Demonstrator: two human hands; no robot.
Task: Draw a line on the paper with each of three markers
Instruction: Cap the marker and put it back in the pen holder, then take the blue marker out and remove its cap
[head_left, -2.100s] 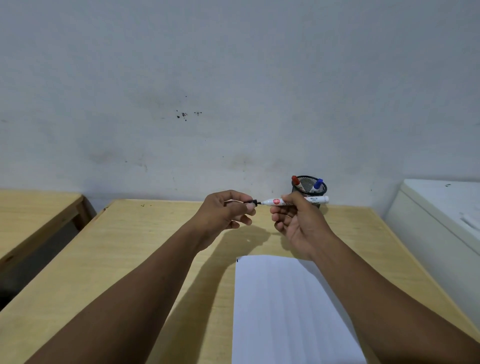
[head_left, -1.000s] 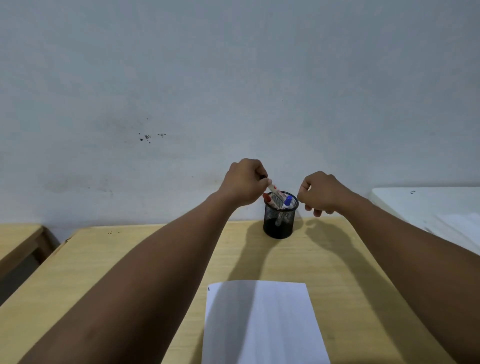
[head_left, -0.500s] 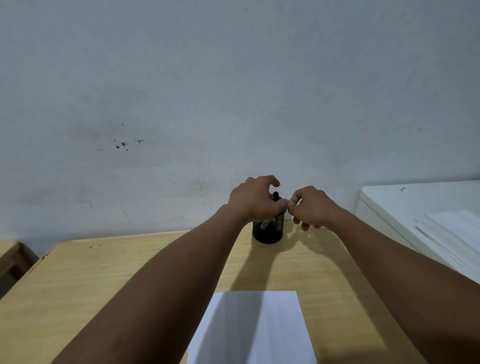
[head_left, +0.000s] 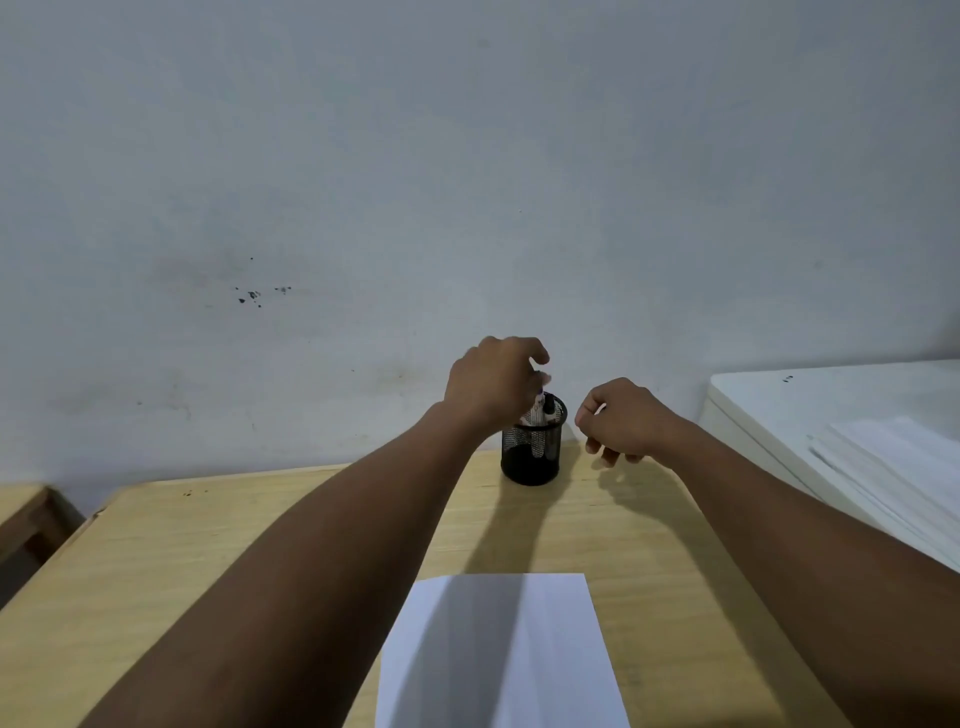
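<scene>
No lines are showing on the paper (head_left: 498, 649); left hand (head_left: 493, 382) is pinching a marker (head_left: 541, 410) in the cup (head_left: 531, 457) beneath it, right hand (head_left: 623, 418) curled empty beside.

The left hand (head_left: 493, 387) hovered over the mesh cup (head_left: 532, 449) of markers (head_left: 543, 410); the right hand (head_left: 621, 418) hung curled beside it, above the bench (head_left: 156, 561).

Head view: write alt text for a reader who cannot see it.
A person's left hand reaches into a black mesh pen cup holding markers at the wooden desk's far edge. The right hand hovers loosely closed beside it; white paper lies nearer.
</scene>
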